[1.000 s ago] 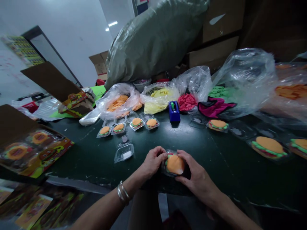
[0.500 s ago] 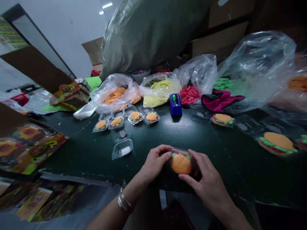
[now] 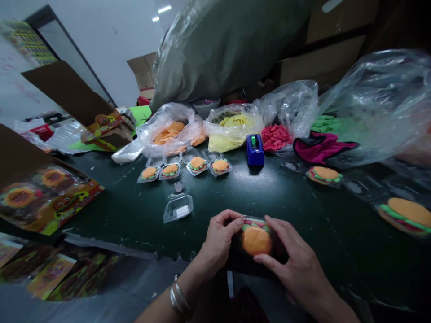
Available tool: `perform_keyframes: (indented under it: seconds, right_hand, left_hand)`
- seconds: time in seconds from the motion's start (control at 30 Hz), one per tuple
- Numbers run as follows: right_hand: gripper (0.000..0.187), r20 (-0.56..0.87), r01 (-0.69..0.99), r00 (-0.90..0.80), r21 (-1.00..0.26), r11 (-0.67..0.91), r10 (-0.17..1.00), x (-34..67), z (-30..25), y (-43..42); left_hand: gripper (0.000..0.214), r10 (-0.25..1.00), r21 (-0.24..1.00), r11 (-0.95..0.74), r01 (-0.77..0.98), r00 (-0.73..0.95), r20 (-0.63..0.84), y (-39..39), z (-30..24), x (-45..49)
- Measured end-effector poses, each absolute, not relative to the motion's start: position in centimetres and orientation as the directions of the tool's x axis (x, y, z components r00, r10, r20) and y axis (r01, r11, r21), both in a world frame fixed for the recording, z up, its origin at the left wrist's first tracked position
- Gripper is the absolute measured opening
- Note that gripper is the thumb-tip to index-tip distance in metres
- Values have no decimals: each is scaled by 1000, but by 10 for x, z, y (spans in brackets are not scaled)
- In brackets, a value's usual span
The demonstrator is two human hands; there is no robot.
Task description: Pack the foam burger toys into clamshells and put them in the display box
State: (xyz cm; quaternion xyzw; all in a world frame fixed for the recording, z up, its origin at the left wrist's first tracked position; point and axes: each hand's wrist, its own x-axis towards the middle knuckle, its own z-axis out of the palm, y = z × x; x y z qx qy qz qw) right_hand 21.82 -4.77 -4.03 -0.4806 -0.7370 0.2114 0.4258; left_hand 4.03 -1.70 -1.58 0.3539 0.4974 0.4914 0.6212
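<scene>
Near the front edge of the dark green table (image 3: 134,211), both hands hold a clear plastic clamshell with a toy burger (image 3: 256,240) inside: orange bun, green and red layers. My left hand (image 3: 220,240), with silver bangles on the wrist, pinches the case's left side. My right hand (image 3: 292,264) wraps the right side and bottom with curled fingers. An empty clear clamshell (image 3: 178,209) lies to the left of my hands.
A row of packed burger clamshells (image 3: 197,165) sits mid-table, and a blue tape dispenser (image 3: 255,150) stands behind it. Plastic bags hold orange (image 3: 166,132), yellow (image 3: 232,130), red (image 3: 276,137) and green (image 3: 326,123) pieces. Loose burgers (image 3: 406,214) lie at the right. Printed cards in a cardboard box (image 3: 43,197) are at the left.
The camera view has shifted slightly. Both hands keep hold of the burger clamshell and have drawn it a little nearer to the table's front edge.
</scene>
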Motion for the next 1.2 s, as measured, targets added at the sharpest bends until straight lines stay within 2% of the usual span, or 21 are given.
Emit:
perform_keyframes:
  seconds: [0.07, 0.17, 0.2, 0.3, 0.4, 0.5, 0.63, 0.8, 0.93, 1.07, 1.2]
  right_hand:
    - [57, 301, 404, -156, -850, 339, 941, 223, -40, -61]
    - [25, 10, 185, -95, -982, 27, 995, 226, -49, -107]
    - [17, -95, 128, -88, -988, -83, 992, 225, -55, -127]
    - [21, -363, 2, -137, -930, -366, 922, 217, -71, -188]
    - [23, -519, -65, -178, -842, -536, 836, 212, -80, -230]
    - [21, -544, -33, -179, -829, -558, 820, 214, -82, -244]
    - [19, -504, 50, -183, -863, -503, 844, 217, -79, -244]
    - [23, -537, 107, -156, -843, -527, 829, 215, -72, -247]
    - [25, -604, 129, -199, -797, -591, 772, 213, -70, -241]
    - [26, -636, 135, -264, -768, -626, 725, 213, -72, -227]
    - [28, -647, 87, -263, -755, -650, 716, 212, -68, -215]
  left_hand:
    - [23, 945, 893, 324, -313, 64, -321, -33, -17, 35]
    - [25, 901, 853, 434, -290, 137, -411, -80, -29, 25]
    - [26, 875, 832, 484, -271, 160, -456, -100, -35, 22]
    - [31, 761, 732, 648, -211, 202, -616, -159, -52, 12]
    - [35, 678, 664, 734, -140, 199, -707, -201, -62, 5]
    - [31, 705, 712, 699, -70, 230, -670, -213, -62, 2]
    - [20, 806, 837, 542, 71, 237, -542, -206, -51, 3]
    - [14, 830, 866, 423, 269, 270, -489, -201, -42, 4]
    - [15, 780, 826, 493, 275, 282, -559, -202, -45, 0]
    - [15, 645, 725, 659, 201, 347, -681, -193, -46, -6]
    - [15, 652, 753, 607, 255, 382, -655, -174, -41, -5]
